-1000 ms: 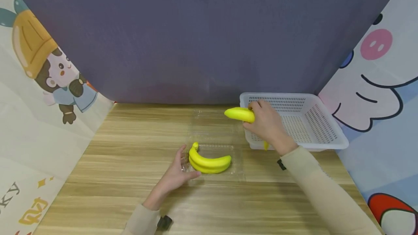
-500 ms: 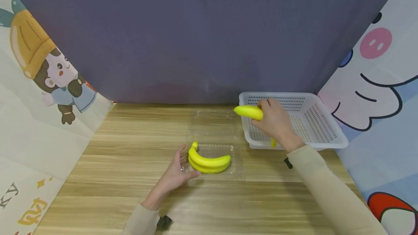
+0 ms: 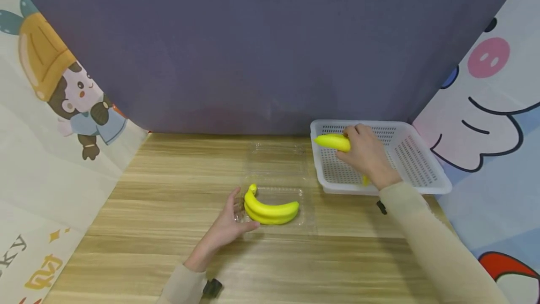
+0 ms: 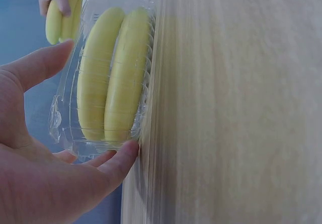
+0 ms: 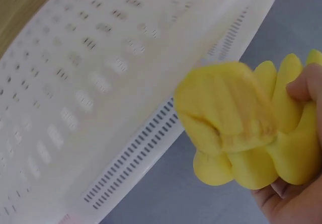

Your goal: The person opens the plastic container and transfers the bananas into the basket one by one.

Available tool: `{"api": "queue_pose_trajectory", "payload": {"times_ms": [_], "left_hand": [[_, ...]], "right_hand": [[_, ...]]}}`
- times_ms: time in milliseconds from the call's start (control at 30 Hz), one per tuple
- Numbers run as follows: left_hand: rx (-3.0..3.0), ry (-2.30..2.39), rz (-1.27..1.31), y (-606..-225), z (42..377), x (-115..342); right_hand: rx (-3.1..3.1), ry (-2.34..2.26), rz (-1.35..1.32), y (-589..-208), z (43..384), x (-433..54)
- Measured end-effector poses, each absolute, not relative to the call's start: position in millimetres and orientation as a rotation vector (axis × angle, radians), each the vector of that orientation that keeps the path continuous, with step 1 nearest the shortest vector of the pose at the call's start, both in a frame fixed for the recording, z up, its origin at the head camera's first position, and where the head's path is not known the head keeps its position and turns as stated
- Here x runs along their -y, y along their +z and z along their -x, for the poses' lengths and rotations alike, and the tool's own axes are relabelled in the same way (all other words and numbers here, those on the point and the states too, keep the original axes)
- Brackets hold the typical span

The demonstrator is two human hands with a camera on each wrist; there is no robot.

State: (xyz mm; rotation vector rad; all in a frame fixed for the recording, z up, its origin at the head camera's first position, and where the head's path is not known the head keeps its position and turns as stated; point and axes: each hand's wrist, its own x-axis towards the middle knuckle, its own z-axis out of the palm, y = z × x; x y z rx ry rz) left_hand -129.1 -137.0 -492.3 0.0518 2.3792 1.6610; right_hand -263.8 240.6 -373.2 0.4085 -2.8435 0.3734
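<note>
My right hand (image 3: 366,151) grips a bunch of yellow bananas (image 3: 333,142) above the left part of a white perforated basket (image 3: 390,186). In the right wrist view the bunch's blunt stem end (image 5: 226,110) faces the camera, beside the basket wall (image 5: 115,103). A clear plastic clamshell box (image 3: 301,193) lies open on the table, its lid (image 3: 276,159) folded back towards the wall. Inside its base sits another bunch of bananas (image 3: 272,213). My left hand (image 3: 228,224), fingers spread, rests at the box's left end, with one fingertip (image 4: 132,148) against its edge in the left wrist view.
The wooden table (image 3: 168,191) meets a dark grey backdrop (image 3: 236,60) behind the box and basket. Printed cartoon sheets stand along the left side (image 3: 33,154) and the right side (image 3: 514,201).
My right hand has moved to the right with its bananas, from the basket's left rim to over its inside. My left hand and the box have stayed in place.
</note>
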Motion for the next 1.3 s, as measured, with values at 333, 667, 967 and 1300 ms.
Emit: {"api": "queue_pose_trajectory", "payload": {"times_ms": [333, 667, 967, 1300], "left_hand": [[-2.380, 1.667, -0.050, -493, 129, 137], [-2.376, 1.657, -0.037, -494, 129, 138], [-2.392, 1.654, -0.049, -495, 130, 137], [-2.396, 1.659, -0.051, -492, 130, 136]], "right_hand": [[2.848, 0.368, -0.427, -381, 275, -253], [2.888, 0.351, -0.413, -397, 283, -267], [2.909, 0.353, -0.385, -408, 287, -276], [2.940, 0.324, -0.375, -411, 286, -278]]}}
